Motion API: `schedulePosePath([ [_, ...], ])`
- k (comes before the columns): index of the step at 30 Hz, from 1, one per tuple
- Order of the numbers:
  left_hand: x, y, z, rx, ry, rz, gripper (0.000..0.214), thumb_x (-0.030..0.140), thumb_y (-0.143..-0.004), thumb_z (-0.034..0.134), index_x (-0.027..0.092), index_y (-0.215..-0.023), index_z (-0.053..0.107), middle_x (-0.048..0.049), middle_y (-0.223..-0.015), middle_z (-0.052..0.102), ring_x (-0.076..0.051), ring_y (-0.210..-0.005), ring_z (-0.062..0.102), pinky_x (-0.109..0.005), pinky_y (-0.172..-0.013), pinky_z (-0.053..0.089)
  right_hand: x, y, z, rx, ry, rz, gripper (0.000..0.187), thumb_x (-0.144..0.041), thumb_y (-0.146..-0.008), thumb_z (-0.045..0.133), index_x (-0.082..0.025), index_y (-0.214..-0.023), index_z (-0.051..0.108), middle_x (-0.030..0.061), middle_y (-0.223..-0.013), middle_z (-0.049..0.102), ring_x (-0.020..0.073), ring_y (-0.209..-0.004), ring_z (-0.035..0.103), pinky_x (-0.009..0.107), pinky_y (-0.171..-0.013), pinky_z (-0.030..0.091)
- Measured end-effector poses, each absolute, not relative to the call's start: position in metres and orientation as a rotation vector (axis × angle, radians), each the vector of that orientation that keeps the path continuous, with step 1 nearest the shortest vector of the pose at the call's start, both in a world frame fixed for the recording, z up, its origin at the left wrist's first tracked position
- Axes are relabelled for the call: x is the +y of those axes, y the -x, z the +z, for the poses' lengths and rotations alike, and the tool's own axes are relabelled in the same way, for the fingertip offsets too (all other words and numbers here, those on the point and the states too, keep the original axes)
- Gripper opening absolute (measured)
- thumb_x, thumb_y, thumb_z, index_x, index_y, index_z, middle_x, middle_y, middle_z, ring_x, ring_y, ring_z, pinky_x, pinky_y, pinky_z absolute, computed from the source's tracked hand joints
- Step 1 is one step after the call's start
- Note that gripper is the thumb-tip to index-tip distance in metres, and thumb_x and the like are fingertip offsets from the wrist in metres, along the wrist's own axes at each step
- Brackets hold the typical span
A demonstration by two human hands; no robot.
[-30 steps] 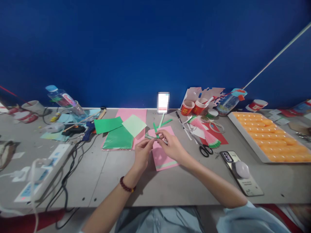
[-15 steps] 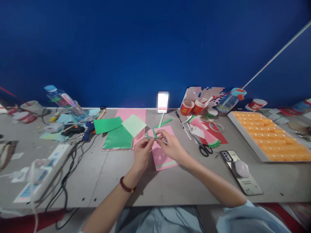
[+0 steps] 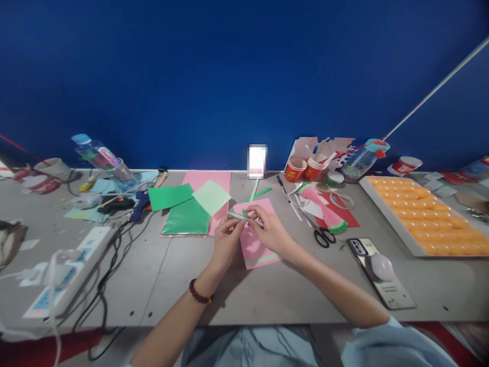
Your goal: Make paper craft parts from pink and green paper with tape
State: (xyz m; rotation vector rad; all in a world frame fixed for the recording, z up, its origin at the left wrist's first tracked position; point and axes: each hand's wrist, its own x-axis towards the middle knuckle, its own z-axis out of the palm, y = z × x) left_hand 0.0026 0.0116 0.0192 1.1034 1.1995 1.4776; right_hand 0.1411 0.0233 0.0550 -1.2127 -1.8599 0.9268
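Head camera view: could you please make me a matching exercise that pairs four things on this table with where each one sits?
Things:
1. scissors
2. power strip
3. tray of orange balls
4. green paper strips

Places:
A. far right of the table
B. pinched between the left hand and the right hand
C. near left of the table
D. just right of the right hand

Pairs: 1-D, 2-C, 3-A, 4-B
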Motion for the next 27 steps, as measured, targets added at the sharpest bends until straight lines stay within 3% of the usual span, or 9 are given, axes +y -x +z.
schedulePosePath([
  [3, 0.0117, -0.0031, 0.0198, 1.205, -1.129, 1.492, 0.012, 0.031, -0.070, 0.071, 0.020, -0.066, 0.072, -0.0009, -0.069, 0.052, -0.013, -0.070, 0.050, -0.024, -0.061, 0.038, 0.0216, -0.1416, 0.0587, -1.858, 1.217, 0.949, 0.025, -0.017, -0.086, 0.044, -0.024, -0.109, 0.051, 0.0002, -0.080, 0.064, 0.0156, -0.076, 0.062, 0.029, -0.073, 0.046],
  [16, 0.0124, -0.0018, 0.0182, 1.153, -0.898, 1.446, 0.025, 0.036, -0.068, 0.072, 0.017, -0.055, 0.063, 0.0051, -0.052, 0.036, -0.007, -0.049, 0.030, -0.024, -0.045, 0.022, 0.0226, -0.1405, 0.0504, -1.883, 1.167, 0.935, 0.029, -0.012, -0.086, 0.040, -0.023, -0.111, 0.050, 0.0039, -0.092, 0.064, 0.0166, -0.088, 0.061, 0.031, -0.077, 0.047],
  [20, 0.0122, -0.0025, 0.0181, 1.098, -0.835, 1.443, 0.036, 0.035, -0.068, 0.073, 0.015, -0.046, 0.051, 0.0056, -0.052, 0.034, -0.006, -0.048, 0.030, -0.023, -0.045, 0.020, 0.0224, -0.1393, 0.0516, -1.879, 1.158, 0.930, 0.026, -0.013, -0.087, 0.040, -0.022, -0.110, 0.050, 0.0047, -0.094, 0.064, 0.0166, -0.090, 0.061, 0.032, -0.078, 0.047],
  [27, 0.0132, -0.0014, 0.0187, 1.033, -0.714, 1.399, 0.036, 0.033, -0.067, 0.073, 0.015, -0.048, 0.049, 0.0065, -0.051, 0.033, -0.005, -0.047, 0.030, -0.022, -0.045, 0.020, 0.0247, -0.1379, 0.0522, -1.872, 1.167, 0.941, 0.024, -0.015, -0.088, 0.040, -0.021, -0.108, 0.051, 0.0051, -0.092, 0.065, 0.0165, -0.088, 0.062, 0.032, -0.078, 0.047],
])
